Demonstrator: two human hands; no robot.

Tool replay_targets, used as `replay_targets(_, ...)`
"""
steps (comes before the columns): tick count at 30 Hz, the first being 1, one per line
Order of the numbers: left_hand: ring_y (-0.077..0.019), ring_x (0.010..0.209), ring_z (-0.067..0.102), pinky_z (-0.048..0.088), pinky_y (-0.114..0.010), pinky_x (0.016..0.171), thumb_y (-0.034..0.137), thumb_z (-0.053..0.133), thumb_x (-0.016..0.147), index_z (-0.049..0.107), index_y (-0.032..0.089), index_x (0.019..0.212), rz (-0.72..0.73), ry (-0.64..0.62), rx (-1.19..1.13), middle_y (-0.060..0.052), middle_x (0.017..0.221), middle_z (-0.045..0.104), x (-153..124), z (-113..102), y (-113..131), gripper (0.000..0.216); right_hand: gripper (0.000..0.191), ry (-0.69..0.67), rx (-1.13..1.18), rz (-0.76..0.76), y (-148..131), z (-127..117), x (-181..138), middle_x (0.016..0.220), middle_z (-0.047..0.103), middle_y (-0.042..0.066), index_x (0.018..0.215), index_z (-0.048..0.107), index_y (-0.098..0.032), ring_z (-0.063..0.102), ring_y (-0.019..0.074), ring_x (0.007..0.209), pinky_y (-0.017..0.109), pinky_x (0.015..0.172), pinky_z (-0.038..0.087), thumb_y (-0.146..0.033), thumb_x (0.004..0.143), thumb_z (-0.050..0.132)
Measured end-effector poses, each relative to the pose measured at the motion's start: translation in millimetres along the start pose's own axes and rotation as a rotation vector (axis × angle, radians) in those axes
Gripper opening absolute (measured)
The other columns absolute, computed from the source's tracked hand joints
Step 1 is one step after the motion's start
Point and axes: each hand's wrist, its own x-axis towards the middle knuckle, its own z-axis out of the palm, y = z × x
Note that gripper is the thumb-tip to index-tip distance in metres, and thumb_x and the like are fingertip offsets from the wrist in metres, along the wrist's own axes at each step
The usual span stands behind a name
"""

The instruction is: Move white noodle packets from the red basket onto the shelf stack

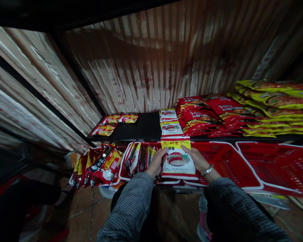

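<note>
Both my hands grip a stack of white noodle packets point(177, 160) with a yellow top band and a picture of a bowl. My left hand point(156, 162) clasps the left edge, my right hand point(197, 159), with a metal bracelet on the wrist, clasps the right edge. The stack is held over a red plastic basket point(218, 161), just in front of a black shelf point(143, 129). Two more white packets point(169, 122) of the same kind lie in a row on the shelf straight ahead.
Red packets point(204, 114) and yellow-green packets point(275, 104) are piled on the shelf's right. A few red-yellow packets point(113, 122) lie at its left. Another red basket point(277, 164) sits right; a basket of upright packets point(103, 164) sits left. A striped wall stands behind.
</note>
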Motion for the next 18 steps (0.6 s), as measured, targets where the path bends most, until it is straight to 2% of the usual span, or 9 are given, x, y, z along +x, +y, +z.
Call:
replay_targets(5,-0.0276,0.086,0.069,0.052,-0.042,0.084,0.029,0.086,0.048,0.067,0.013,0.095,0.001,-0.041,0.109,-0.011,0.092,0.074,-10.7,2.3,-2.3,0.053,0.041,0.004,-0.122,-0.115,-3.4,-8.4,7.1,0.093,0.075,0.009,0.097,0.068,-0.018,0.070,0.0267,0.084,0.039,0.076,0.056,-0.043,0.066,0.076)
replay_targets(7,-0.0264,0.086,0.069,0.052,-0.041,0.083,0.030,0.084,0.051,0.067,0.014,0.096,0.011,-0.071,0.172,-0.010,0.094,0.074,-11.6,0.7,-0.3,0.051,0.051,0.121,-0.253,-0.259,-9.7,-14.2,9.6,0.103,0.072,0.009,0.107,0.065,-0.020,0.068,0.0262,0.090,0.040,0.079,0.054,-0.046,0.064,0.076)
replay_targets(9,-0.0249,0.084,0.069,0.052,-0.038,0.080,0.029,0.084,0.052,0.068,0.014,0.094,0.024,-0.100,0.274,-0.009,0.091,0.074,-10.8,-1.1,-0.8,0.047,0.059,0.269,-0.469,-0.419,-17.1,-19.7,11.0,0.113,0.068,0.009,0.115,0.062,-0.022,0.066,0.0258,0.096,0.040,0.083,0.052,-0.047,0.064,0.075)
replay_targets(10,-0.0242,0.083,0.068,0.052,-0.036,0.078,0.029,0.084,0.052,0.069,0.014,0.092,0.027,-0.121,0.334,-0.008,0.089,0.074,-10.0,-1.6,-2.4,0.046,0.058,0.299,-0.596,-0.470,-20.4,-21.6,11.1,0.114,0.068,0.010,0.116,0.062,-0.023,0.065,0.0257,0.095,0.040,0.083,0.051,-0.047,0.065,0.074)
replay_targets(11,-0.0237,0.081,0.068,0.052,-0.034,0.076,0.028,0.084,0.051,0.069,0.014,0.091,0.025,-0.151,0.391,-0.007,0.087,0.074,-9.2,-1.8,-4.8,0.045,0.055,0.286,-0.711,-0.495,-23.1,-22.6,11.0,0.113,0.068,0.010,0.114,0.064,-0.022,0.065,0.0256,0.093,0.040,0.083,0.051,-0.046,0.066,0.073)
replay_targets(13,-0.0226,0.078,0.068,0.051,-0.032,0.073,0.028,0.084,0.050,0.070,0.015,0.088,0.025,-0.215,0.479,-0.005,0.084,0.074,-7.7,-1.2,-10.9,0.042,0.043,0.153,-0.832,-0.479,-26.0,-21.7,10.9,0.102,0.071,0.009,0.105,0.069,-0.021,0.065,0.0247,0.087,0.038,0.079,0.051,-0.046,0.070,0.070)
replay_targets(16,-0.0215,0.077,0.067,0.050,-0.030,0.072,0.028,0.084,0.050,0.071,0.014,0.085,0.018,-0.288,0.533,-0.004,0.081,0.074,-6.8,1.2,-17.5,0.041,0.031,-0.083,-0.774,-0.356,-24.8,-16.3,13.3,0.079,0.072,0.004,0.084,0.072,-0.020,0.065,0.0211,0.074,0.032,0.066,0.050,-0.047,0.069,0.068)
replay_targets(18,-0.0211,0.075,0.067,0.050,-0.030,0.072,0.028,0.085,0.049,0.070,0.014,0.090,-0.025,-0.295,0.507,-0.005,0.081,0.074,-7.2,2.2,-16.8,0.045,0.029,-0.131,-0.669,-0.248,-22.7,-14.0,16.9,0.067,0.070,0.002,0.073,0.070,-0.019,0.063,0.0179,0.061,0.028,0.056,0.047,-0.047,0.065,0.071)
